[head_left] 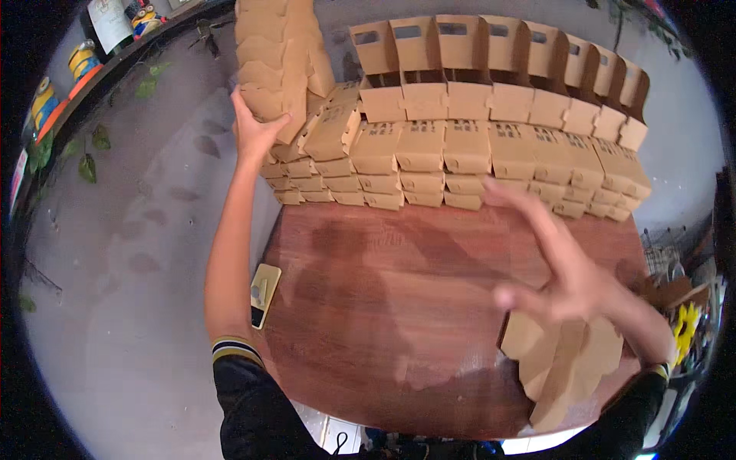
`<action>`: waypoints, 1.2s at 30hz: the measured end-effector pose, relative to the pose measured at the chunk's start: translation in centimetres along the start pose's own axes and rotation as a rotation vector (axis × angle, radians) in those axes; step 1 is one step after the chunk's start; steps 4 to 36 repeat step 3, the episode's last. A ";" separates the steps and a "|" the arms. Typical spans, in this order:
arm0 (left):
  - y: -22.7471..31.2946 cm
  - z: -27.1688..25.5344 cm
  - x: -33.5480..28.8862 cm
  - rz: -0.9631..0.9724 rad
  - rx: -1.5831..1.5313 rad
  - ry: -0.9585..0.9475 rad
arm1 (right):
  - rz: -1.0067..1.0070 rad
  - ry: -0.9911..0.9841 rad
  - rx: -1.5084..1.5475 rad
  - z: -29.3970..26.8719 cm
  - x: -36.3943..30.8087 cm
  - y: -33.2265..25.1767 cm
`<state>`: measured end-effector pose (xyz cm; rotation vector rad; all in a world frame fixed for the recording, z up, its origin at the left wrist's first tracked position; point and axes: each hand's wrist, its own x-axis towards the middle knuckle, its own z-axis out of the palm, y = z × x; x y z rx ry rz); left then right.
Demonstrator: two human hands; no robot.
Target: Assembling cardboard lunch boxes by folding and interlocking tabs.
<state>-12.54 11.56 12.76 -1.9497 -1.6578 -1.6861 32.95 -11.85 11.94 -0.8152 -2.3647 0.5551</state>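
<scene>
At the far left, my left hand grips the lower end of a tall stack of nested brown cardboard boxes. Its thumb lies across the front and its other fingers go round the left side, partly hidden. Blurred by motion, my right hand hangs over the right part of the table with fingers apart and nothing in it. Beneath it lie flat, unfolded cardboard blanks. Rows of closed cardboard boxes, piled in layers, line the far side of the table.
On top of the piled boxes stands a row of open cardboard carriers with cut-out handles. A yellow phone lies at the left edge of the reddish wooden table. A grey wall borders the left. A yellow flower shows at right.
</scene>
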 end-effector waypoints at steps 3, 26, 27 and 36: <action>-0.5 1.3 0.7 0.112 0.029 0.029 | -0.135 0.221 0.044 -1.4 11.9 2.6; -0.5 1.3 0.7 0.112 0.029 0.029 | -0.135 0.221 0.044 -1.4 11.9 2.6; -0.5 1.3 0.7 0.112 0.029 0.029 | -0.135 0.221 0.044 -1.4 11.9 2.6; -0.5 1.3 0.7 0.112 0.029 0.029 | -0.135 0.221 0.044 -1.4 11.9 2.6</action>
